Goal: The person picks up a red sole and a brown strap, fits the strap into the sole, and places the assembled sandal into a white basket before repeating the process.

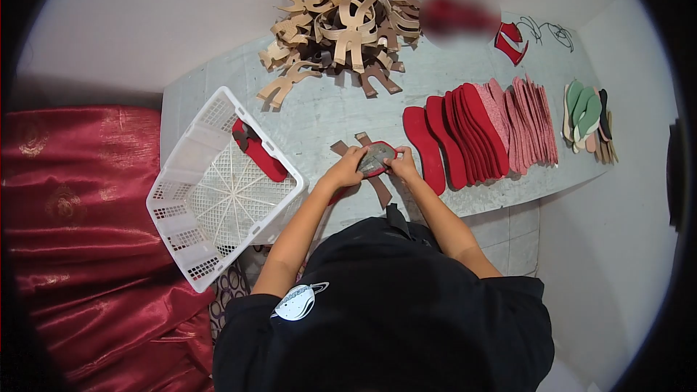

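My left hand (pixel 345 169) and my right hand (pixel 403 165) hold a sandal sole (pixel 376 157) between them, low over the table. Its upturned face is grey and worn-looking, with a red edge around it. Brown strap pieces (pixel 380 192) stick out from under it on several sides. My left fingers press on its left side, and my right thumb and fingers pinch its right end. Part of the sole is hidden beneath my left hand and wrist. Just right of my right hand stands a row of red soles (pixel 454 141).
A white plastic basket (pixel 174 229) at left holds a red sandal (pixel 258 151) with a dark strap. Beige and brown straps (pixel 348 29) lie heaped at the back. Pink soles (pixel 526 127), green soles (pixel 583 109), a red strap piece (pixel 510 43) and dark cord (pixel 555 35) are rightward.
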A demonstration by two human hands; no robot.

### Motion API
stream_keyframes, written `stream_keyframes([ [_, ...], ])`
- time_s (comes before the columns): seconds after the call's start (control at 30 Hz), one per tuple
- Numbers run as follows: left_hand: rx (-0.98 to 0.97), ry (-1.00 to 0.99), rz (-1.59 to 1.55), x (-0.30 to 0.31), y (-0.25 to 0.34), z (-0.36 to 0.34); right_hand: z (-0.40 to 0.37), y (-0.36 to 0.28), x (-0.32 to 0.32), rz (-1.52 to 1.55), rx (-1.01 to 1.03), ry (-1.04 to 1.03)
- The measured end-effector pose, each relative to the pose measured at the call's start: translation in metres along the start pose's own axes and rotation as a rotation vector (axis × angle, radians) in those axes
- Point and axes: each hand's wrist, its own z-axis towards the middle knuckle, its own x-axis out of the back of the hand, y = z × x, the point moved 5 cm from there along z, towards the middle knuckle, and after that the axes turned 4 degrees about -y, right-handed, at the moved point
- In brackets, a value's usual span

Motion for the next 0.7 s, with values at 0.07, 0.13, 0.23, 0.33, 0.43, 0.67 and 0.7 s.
stream_keyframes([
  [0.07, 0.021, 0.013, 0.044, 0.001, -0.003, 0.006, -0.004, -0.001, 0.0, 0.021, -0.054, -0.009],
  [0.13, 0.042, 0.115, -0.002, 0.006, -0.005, 0.015, -0.009, -0.001, -0.003, 0.162, -0.046, -0.024],
  [0.23, 0.06, 0.412, 0.011, 0.002, -0.029, 0.027, -0.013, 0.002, -0.003, 0.217, -0.046, -0.018],
  [0.33, 0.221, 0.501, -0.017, 0.0, -0.049, 0.037, -0.014, 0.001, -0.004, 0.23, -0.043, -0.012],
  [0.43, 0.307, 0.472, -0.095, -0.001, -0.055, 0.045, -0.015, -0.002, -0.004, 0.216, -0.074, -0.015],
  [0.67, 0.392, 0.43, -0.08, 0.006, -0.046, 0.055, -0.019, -0.007, -0.005, 0.202, -0.092, -0.037],
  [0.7, 0.336, 0.576, -0.019, 0.01, -0.04, 0.053, -0.018, -0.009, -0.007, 0.213, -0.027, -0.086],
])
